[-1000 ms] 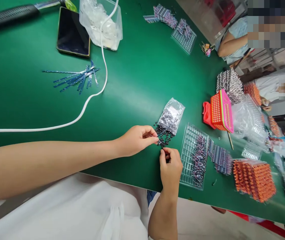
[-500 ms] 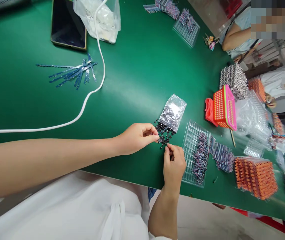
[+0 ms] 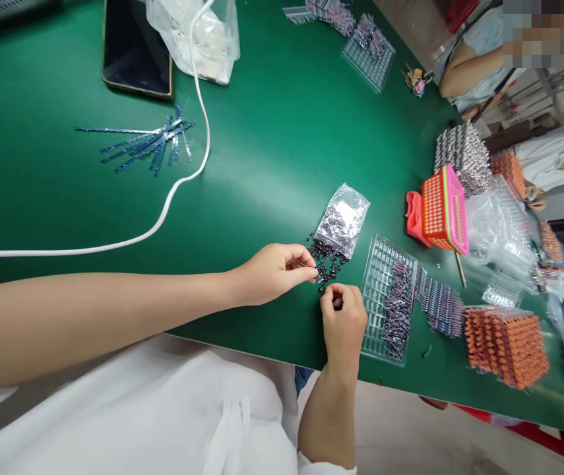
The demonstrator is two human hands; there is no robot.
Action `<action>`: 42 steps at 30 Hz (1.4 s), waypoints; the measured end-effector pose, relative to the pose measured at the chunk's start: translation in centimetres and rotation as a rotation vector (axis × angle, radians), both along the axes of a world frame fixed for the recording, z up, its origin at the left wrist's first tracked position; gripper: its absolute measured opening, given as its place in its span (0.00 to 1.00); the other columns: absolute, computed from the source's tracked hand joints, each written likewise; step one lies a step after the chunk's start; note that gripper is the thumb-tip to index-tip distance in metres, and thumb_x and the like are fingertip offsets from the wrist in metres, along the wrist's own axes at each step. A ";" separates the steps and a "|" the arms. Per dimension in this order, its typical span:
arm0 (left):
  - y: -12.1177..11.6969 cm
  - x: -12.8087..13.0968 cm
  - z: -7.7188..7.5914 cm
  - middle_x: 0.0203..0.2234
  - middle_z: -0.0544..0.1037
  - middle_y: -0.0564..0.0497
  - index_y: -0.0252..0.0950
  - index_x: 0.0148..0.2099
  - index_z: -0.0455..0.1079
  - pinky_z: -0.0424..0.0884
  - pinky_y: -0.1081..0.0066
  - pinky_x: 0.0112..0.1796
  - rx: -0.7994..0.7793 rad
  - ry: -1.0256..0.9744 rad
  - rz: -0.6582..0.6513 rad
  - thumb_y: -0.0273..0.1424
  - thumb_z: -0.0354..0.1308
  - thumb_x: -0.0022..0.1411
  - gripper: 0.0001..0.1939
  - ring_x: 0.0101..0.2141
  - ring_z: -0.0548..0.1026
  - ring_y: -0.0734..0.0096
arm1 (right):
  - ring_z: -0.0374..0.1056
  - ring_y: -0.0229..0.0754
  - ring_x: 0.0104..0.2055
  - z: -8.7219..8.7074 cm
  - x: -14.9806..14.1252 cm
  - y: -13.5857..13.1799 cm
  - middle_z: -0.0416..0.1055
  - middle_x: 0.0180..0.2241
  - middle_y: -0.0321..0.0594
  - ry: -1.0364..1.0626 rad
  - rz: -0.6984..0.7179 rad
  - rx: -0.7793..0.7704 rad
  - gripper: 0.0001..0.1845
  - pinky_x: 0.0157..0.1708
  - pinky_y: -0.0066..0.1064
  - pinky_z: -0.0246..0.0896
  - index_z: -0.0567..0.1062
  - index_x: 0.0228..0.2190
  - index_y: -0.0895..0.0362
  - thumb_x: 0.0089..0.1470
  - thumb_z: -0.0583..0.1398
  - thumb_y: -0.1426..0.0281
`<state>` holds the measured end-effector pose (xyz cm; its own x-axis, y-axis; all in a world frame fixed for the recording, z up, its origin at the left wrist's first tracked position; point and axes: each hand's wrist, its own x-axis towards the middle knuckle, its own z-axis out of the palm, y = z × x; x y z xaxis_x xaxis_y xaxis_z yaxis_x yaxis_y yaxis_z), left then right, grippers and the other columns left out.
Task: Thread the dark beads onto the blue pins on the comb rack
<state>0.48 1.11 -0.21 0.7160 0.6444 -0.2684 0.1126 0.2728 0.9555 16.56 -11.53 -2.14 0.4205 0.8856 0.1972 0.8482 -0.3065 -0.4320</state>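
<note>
My left hand (image 3: 278, 274) is closed in a pinch on a small part with thin wire leads; its exact kind is too small to tell. Just beyond its fingertips lies a loose pile of small dark beads (image 3: 332, 269). They spread out from the mouth of a clear plastic bag (image 3: 345, 214) that holds more of them. My right hand (image 3: 344, 318) is closed, thumb against forefinger, at the near edge of the pile. Whatever sits between those fingers is hidden. Right of that hand lies a clear ribbed tray (image 3: 375, 297) with many thin-leaded parts (image 3: 398, 310) heaped on it.
A white cable (image 3: 165, 208) crosses the green table (image 3: 262, 145) on the left, near blue strips (image 3: 156, 142), a phone (image 3: 138, 53) and a clear tub (image 3: 232, 43). Rightward stand an orange-pink basket (image 3: 442, 211) and stacked orange parts (image 3: 506, 346). Other people sit across the table.
My right hand has shifted slightly left, and its fingertips have drawn in closer by the beads. The left hand keeps its pinch with hardly any movement.
</note>
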 end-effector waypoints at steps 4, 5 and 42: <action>-0.2 0.1 0.0 0.33 0.81 0.49 0.36 0.35 0.71 0.72 0.64 0.42 -0.004 -0.030 -0.033 0.38 0.59 0.61 0.10 0.39 0.79 0.62 | 0.63 0.34 0.26 1.1 -0.6 -0.5 0.68 0.28 0.34 0.166 -0.039 0.078 0.06 0.28 0.27 0.60 0.73 0.28 0.56 0.57 0.58 0.71; -0.3 0.1 0.1 0.35 0.82 0.48 0.36 0.35 0.71 0.72 0.64 0.44 -0.030 -0.064 -0.048 0.38 0.59 0.61 0.09 0.41 0.79 0.61 | 0.63 0.34 0.27 1.4 -0.9 -0.7 0.69 0.29 0.34 0.185 -0.036 0.113 0.06 0.28 0.27 0.60 0.73 0.28 0.56 0.57 0.59 0.71; -1.9 -0.5 0.6 0.42 0.80 0.46 0.35 0.38 0.71 0.72 0.65 0.51 -0.094 -0.290 -0.153 0.30 0.59 0.64 0.04 0.48 0.77 0.64 | 0.70 0.37 0.30 0.8 -2.1 -1.2 0.72 0.32 0.37 0.009 0.079 0.454 0.08 0.28 0.30 0.68 0.72 0.39 0.51 0.57 0.62 0.74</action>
